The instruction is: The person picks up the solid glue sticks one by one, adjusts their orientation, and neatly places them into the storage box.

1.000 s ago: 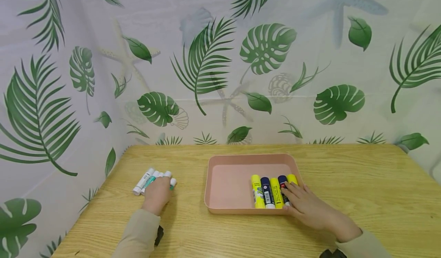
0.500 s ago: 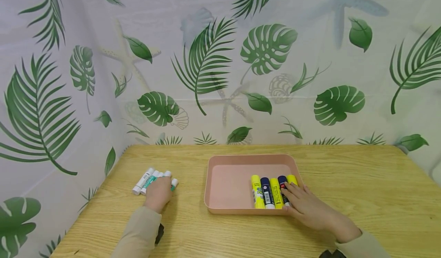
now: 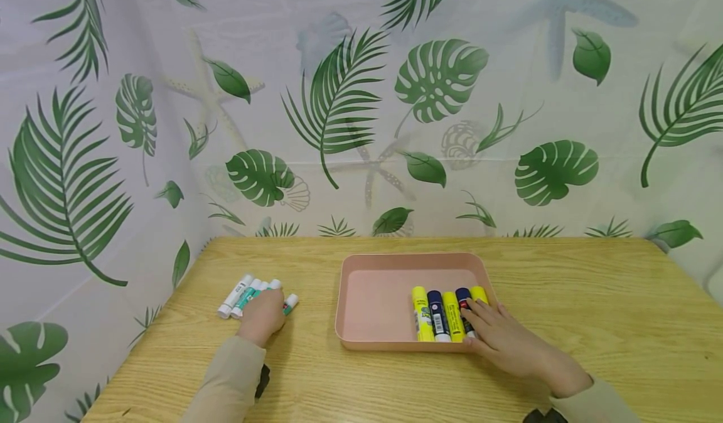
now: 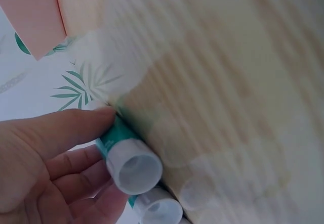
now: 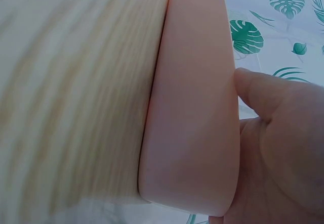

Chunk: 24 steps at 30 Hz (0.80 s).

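Observation:
On the left side of the table, my left hand [image 3: 262, 318] pinches a green-and-white glue stick [image 3: 290, 304] between thumb and fingers. Its white end [image 4: 134, 167] faces the left wrist camera, with another green-and-white glue stick [image 4: 158, 210] right beside it. More white and green glue sticks [image 3: 236, 296] lie side by side at that hand. My right hand [image 3: 511, 341] rests with extended fingers over yellow and navy glue sticks in the pink tray [image 3: 369, 322]. Its thumb touches the tray's near rim. The hand partly covers the rightmost navy [image 3: 463, 294] and yellow [image 3: 479, 293] sticks.
A yellow [image 3: 420, 313], a navy [image 3: 437, 316] and another yellow glue stick [image 3: 452, 316] lie in a row in the tray's right half. Behind the wooden table [image 3: 316, 385] hangs a leaf-patterned cloth [image 3: 361, 115].
My left hand has shifted slightly to the right, and the glue stick in it has moved apart from the others. The right hand and the tray stay in place.

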Tool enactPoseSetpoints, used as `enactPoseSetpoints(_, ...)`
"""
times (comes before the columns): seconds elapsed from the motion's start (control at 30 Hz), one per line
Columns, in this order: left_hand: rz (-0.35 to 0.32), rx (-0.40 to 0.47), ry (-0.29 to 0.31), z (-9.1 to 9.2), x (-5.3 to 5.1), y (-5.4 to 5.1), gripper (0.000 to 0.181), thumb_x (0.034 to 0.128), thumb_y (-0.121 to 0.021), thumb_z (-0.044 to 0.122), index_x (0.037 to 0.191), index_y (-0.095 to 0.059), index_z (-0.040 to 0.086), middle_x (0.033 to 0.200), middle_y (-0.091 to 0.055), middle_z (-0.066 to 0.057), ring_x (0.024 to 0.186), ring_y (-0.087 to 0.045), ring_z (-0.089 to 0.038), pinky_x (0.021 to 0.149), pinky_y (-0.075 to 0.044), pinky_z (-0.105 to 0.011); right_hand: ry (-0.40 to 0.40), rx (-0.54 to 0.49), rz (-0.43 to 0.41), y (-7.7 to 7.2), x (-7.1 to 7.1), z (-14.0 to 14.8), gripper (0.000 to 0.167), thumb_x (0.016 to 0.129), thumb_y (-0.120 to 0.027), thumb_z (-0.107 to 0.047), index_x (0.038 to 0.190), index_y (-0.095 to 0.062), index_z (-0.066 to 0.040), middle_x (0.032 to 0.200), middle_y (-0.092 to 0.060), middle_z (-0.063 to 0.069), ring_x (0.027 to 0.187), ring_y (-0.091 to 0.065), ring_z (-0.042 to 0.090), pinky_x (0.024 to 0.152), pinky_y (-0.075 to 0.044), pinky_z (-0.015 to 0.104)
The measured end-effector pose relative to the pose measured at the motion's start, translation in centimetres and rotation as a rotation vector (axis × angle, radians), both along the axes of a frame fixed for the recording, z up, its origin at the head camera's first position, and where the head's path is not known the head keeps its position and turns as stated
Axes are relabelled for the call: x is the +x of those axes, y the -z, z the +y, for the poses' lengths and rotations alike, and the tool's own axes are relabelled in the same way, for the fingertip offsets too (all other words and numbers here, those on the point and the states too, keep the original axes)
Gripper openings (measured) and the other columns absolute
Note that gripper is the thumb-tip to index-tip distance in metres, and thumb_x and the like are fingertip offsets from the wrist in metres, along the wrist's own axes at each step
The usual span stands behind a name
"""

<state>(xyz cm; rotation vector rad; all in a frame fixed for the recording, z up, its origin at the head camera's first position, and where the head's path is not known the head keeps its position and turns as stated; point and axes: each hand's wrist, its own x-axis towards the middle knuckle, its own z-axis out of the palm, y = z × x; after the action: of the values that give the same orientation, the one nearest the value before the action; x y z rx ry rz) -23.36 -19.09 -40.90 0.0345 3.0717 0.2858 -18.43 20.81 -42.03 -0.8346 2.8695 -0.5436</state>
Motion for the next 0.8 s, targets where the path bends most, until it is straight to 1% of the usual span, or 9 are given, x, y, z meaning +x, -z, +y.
enactPoseSetpoints(0.27, -0.006, 0.004, 0.014, 0.0, 0.1, 0.0, 0.007, 0.0795, -0.061, 0.003, 0.078, -0.054, 0.001, 0.067, -0.049, -0.007, 0.057, -0.046, -0.019, 0.049, -0.041, -0.032, -0.003, 0.004, 0.012, -0.1, 0.0, -0.1, 0.056, 0.094, -0.039, -0.037, 0.13, -0.039, 0.005, 0.137, -0.027, 0.025, 0.126, -0.021, 0.039, 0.099, -0.011, 0.058)
enactPoseSetpoints(0.4, 0.005, 0.0, 0.027, 0.1, 0.0, 0.0, 0.008, 0.0801, -0.06, 0.004, 0.078, -0.052, 0.003, 0.067, -0.049, -0.007, 0.058, -0.046, -0.018, 0.05, -0.041, -0.033, -0.003, 0.003, 0.009, 0.0, 0.0, -0.1, 0.056, 0.093, -0.039, -0.038, 0.129, -0.039, 0.005, 0.137, -0.028, 0.026, 0.126, -0.021, 0.039, 0.098, -0.011, 0.058)
enactPoseSetpoints(0.6, 0.064, 0.01, 0.057, 0.4, 0.0, 0.0, 0.01, 0.0794, -0.062, 0.006, 0.084, -0.054, 0.002, 0.07, -0.052, -0.006, 0.06, -0.047, -0.017, 0.049, -0.042, -0.033, -0.003, 0.002, 0.003, -0.1, 0.0, -0.1, 0.057, 0.093, -0.039, -0.038, 0.129, -0.039, 0.005, 0.136, -0.028, 0.026, 0.126, -0.022, 0.04, 0.098, -0.01, 0.059)
enactPoseSetpoints(0.8, 0.145, 0.079, 0.075, 1.0, 0.1, -0.5, 0.016, 0.0774, -0.066, 0.009, 0.086, -0.054, 0.002, 0.072, -0.053, -0.005, 0.06, -0.049, -0.016, 0.049, -0.042, -0.031, 0.001, 0.003, -0.003, -0.1, 0.0, -0.1, 0.057, 0.093, -0.038, -0.039, 0.13, -0.038, 0.005, 0.137, -0.027, 0.026, 0.126, -0.021, 0.04, 0.098, -0.01, 0.059)
